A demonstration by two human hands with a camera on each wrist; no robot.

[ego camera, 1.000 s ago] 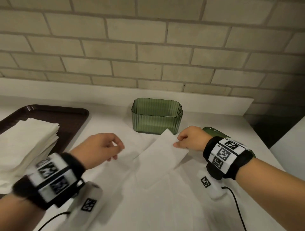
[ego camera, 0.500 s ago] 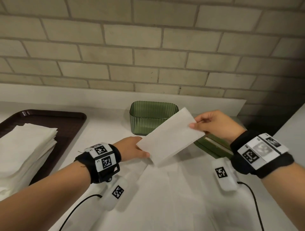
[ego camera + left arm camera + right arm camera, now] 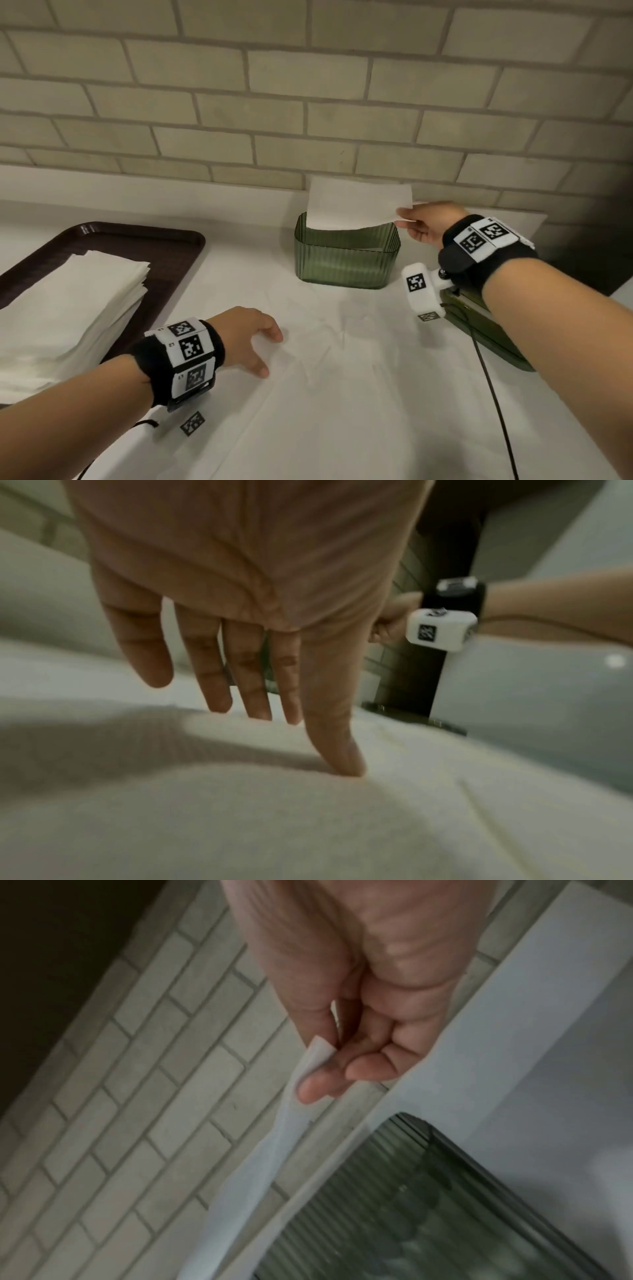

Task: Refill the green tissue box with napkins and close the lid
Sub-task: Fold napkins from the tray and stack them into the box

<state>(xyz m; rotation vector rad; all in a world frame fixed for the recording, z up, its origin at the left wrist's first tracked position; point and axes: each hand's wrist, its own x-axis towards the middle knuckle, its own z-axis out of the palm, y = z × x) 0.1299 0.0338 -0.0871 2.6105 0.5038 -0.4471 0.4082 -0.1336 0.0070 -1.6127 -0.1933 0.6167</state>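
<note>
The green ribbed tissue box [image 3: 346, 260] stands open-topped by the wall; its side also shows in the right wrist view [image 3: 428, 1204]. My right hand [image 3: 416, 222] pinches the right corner of a folded white napkin [image 3: 356, 202] whose lower edge dips into the box; the pinch shows close up [image 3: 318, 1053]. The green lid [image 3: 486, 329] lies on the counter under my right forearm. My left hand [image 3: 260, 346] rests on loose napkins [image 3: 335, 359] spread over the counter, fingers straight [image 3: 250, 680], thumb tip pressing the paper.
A dark brown tray [image 3: 164, 250] at the left carries a tall stack of white napkins [image 3: 68, 308]. A brick wall [image 3: 308, 102] with a white ledge runs behind the box. A black cable [image 3: 493, 394] trails over the counter at the right.
My right hand lifted the folded napkin from the counter and carried it back over the box. My left hand let go of it and dropped onto the loose napkins.
</note>
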